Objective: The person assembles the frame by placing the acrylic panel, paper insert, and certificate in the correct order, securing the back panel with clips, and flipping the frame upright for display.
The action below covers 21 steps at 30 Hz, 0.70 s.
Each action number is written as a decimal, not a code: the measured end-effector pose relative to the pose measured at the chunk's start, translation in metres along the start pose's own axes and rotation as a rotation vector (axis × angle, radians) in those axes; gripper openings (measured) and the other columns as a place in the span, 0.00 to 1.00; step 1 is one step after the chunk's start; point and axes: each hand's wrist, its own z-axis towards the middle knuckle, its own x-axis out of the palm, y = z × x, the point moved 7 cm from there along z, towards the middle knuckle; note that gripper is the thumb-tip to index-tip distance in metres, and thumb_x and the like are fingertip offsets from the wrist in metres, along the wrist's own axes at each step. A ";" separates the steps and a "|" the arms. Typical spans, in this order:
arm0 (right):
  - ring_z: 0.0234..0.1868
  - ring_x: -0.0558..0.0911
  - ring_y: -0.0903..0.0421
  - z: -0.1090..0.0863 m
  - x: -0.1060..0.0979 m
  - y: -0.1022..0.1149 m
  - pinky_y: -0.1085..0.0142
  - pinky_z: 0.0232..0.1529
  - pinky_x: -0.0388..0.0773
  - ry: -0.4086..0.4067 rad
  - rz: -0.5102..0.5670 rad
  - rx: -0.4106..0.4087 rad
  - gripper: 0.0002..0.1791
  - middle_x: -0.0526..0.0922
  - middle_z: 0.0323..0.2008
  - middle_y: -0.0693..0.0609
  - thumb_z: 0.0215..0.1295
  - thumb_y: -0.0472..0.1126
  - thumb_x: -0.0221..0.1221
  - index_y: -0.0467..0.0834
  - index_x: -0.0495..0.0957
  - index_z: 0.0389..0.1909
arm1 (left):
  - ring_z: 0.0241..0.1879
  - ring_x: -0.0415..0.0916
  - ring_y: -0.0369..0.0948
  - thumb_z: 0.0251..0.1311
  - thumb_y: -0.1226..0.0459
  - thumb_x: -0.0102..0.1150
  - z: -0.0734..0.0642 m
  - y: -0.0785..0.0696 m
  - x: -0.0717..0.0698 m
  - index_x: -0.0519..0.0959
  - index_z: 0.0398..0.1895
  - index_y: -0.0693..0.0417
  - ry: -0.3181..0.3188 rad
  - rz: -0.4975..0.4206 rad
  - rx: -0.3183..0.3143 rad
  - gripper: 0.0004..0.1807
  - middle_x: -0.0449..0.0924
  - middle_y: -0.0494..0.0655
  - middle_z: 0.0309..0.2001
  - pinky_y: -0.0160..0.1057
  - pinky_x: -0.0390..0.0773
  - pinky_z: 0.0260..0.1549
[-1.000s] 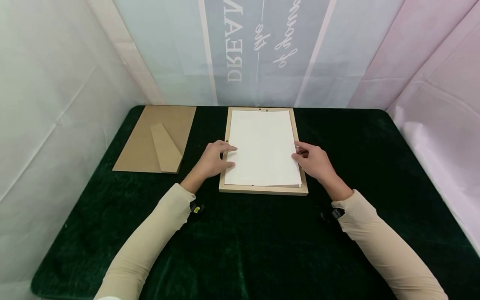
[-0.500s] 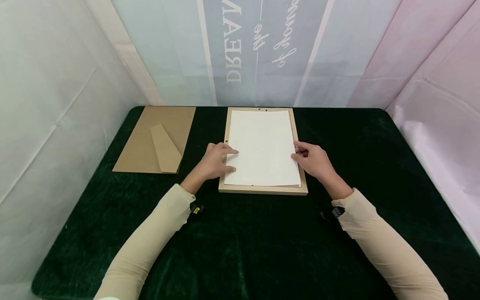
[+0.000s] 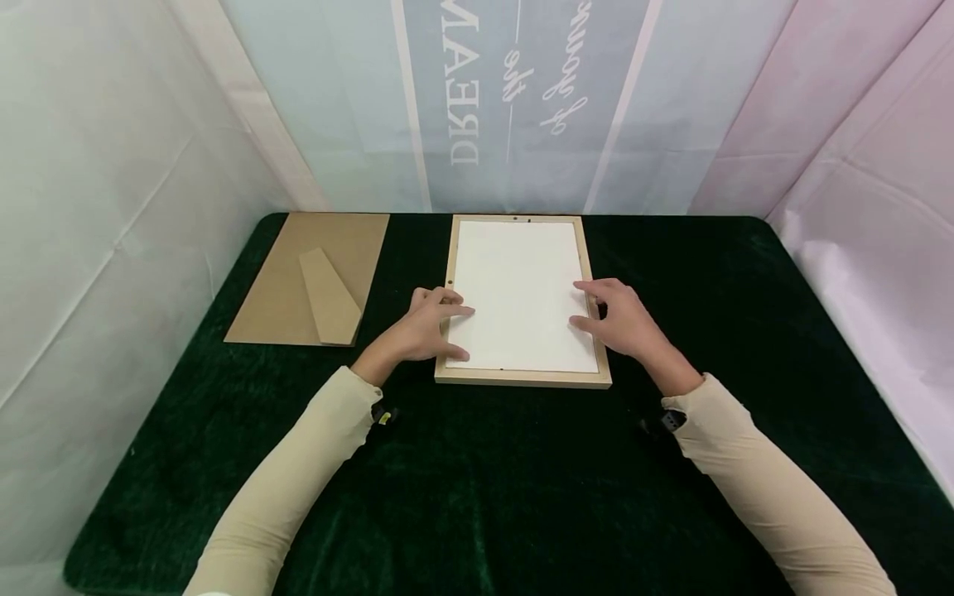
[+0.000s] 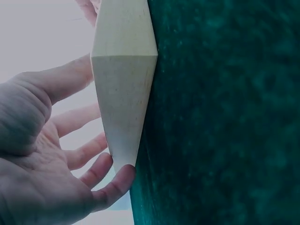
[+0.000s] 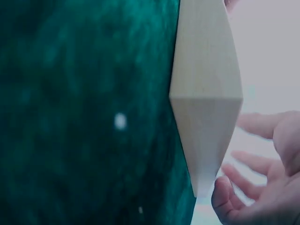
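Observation:
A light wooden picture frame (image 3: pixel 523 379) lies on the dark green cloth with a white sheet (image 3: pixel 522 273) lying flat inside its rim. My left hand (image 3: pixel 421 327) reaches over the frame's left side, thumb and index finger spread on the sheet. In the left wrist view, the little finger of that left hand (image 4: pixel 61 140) is against the frame's outer side (image 4: pixel 124 89). Over the right side, my right hand (image 3: pixel 619 319) has its thumb and index finger apart, tips at the sheet. The right wrist view shows the right hand's loosely bent fingers beside the wooden rim (image 5: pixel 206 93).
To the left lies a brown backing board (image 3: pixel 268 290) with a stand leg (image 3: pixel 328 298) on it. The green velvet cloth (image 3: pixel 492 497) covers the table. A printed curtain (image 3: pixel 537 99) hangs right behind the table, with pale curtains at both sides.
The right hand has released the sheet's right edge and spread its thumb and index finger over it. The sheet has settled flat within the frame. The left hand has slid slightly nearer.

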 end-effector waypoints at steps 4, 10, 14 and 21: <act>0.70 0.57 0.35 -0.001 0.005 0.007 0.40 0.66 0.55 0.072 -0.075 -0.112 0.33 0.62 0.73 0.37 0.65 0.48 0.66 0.43 0.71 0.69 | 0.70 0.45 0.55 0.49 0.50 0.77 -0.001 0.000 0.001 0.72 0.69 0.47 0.019 0.010 0.013 0.42 0.58 0.52 0.73 0.57 0.57 0.69; 0.72 0.51 0.36 -0.003 0.010 0.005 0.39 0.57 0.53 0.127 -0.159 -0.094 0.37 0.59 0.76 0.43 0.63 0.54 0.66 0.48 0.68 0.71 | 0.70 0.45 0.54 0.50 0.51 0.76 -0.002 -0.001 0.002 0.71 0.70 0.47 0.035 0.011 0.002 0.42 0.57 0.51 0.74 0.56 0.57 0.70; 0.72 0.51 0.37 -0.003 0.010 0.005 0.41 0.53 0.52 0.129 -0.175 -0.075 0.37 0.60 0.76 0.44 0.63 0.55 0.66 0.49 0.68 0.71 | 0.70 0.44 0.53 0.50 0.50 0.76 -0.002 -0.002 0.001 0.71 0.70 0.46 0.037 0.009 0.006 0.42 0.56 0.51 0.74 0.56 0.57 0.70; 0.73 0.49 0.37 -0.003 0.010 0.006 0.41 0.54 0.52 0.157 -0.179 -0.070 0.42 0.58 0.77 0.45 0.59 0.59 0.68 0.50 0.67 0.72 | 0.70 0.43 0.53 0.49 0.50 0.77 -0.003 -0.002 0.001 0.68 0.72 0.47 0.059 0.034 0.020 0.46 0.54 0.51 0.75 0.56 0.58 0.70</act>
